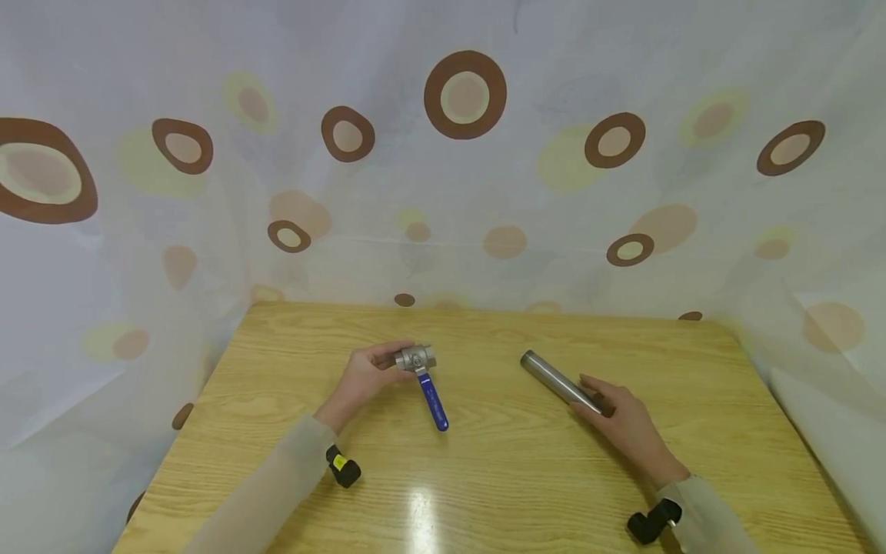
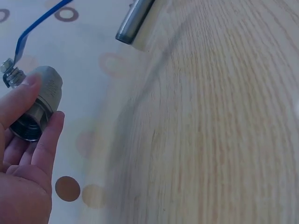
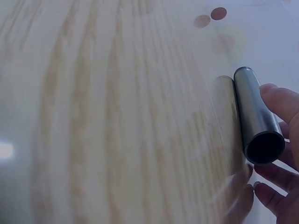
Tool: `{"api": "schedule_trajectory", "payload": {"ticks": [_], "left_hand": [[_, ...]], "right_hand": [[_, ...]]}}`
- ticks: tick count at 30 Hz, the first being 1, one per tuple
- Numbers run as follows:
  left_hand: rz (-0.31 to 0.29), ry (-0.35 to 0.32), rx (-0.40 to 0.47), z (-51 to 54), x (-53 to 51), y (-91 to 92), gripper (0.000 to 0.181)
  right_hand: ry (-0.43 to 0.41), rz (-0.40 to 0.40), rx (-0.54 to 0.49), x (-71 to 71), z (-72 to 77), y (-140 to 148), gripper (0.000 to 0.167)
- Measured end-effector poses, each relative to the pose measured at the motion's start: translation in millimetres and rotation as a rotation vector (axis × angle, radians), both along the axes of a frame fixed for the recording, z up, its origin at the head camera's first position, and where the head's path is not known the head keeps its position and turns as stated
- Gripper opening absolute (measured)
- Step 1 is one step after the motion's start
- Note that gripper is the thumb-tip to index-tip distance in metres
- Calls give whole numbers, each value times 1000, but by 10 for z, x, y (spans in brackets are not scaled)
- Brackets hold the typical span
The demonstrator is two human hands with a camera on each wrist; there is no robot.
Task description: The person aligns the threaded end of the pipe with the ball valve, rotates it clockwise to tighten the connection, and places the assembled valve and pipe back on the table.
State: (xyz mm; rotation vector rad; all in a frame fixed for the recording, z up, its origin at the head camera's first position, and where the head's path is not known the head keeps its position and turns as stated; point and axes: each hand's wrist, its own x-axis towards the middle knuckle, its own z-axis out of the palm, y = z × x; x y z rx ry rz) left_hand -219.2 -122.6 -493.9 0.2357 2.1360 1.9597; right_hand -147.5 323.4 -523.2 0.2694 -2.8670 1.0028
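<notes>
My left hand holds a metal ball valve by its body, between thumb and fingers. The valve's blue lever handle slants down and to the right in the head view. A threaded opening of the valve faces the left wrist camera. To the right, my right hand has its thumb and fingers about the near end of a grey metal pipe. In the right wrist view, the thumb rests on the pipe's side, and the pipe's open end faces the camera.
Both hands are over a light wooden table. Behind it and at both sides hangs a white curtain with brown and yellow circles. A black wrist device sits on the left sleeve and another wrist device on the right.
</notes>
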Motion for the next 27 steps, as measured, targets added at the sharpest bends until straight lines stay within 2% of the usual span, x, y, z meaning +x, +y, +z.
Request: {"api": "schedule_trajectory", "payload": {"ticks": [10,27], "left_hand": [[-50,-24,-20,135,135,50,54],[-27,-47,77,129,167,41,54]], "right_hand": [[-2,-16,3,0,-5,4,56],[12,-3,29,7,-46,2,55]]}}
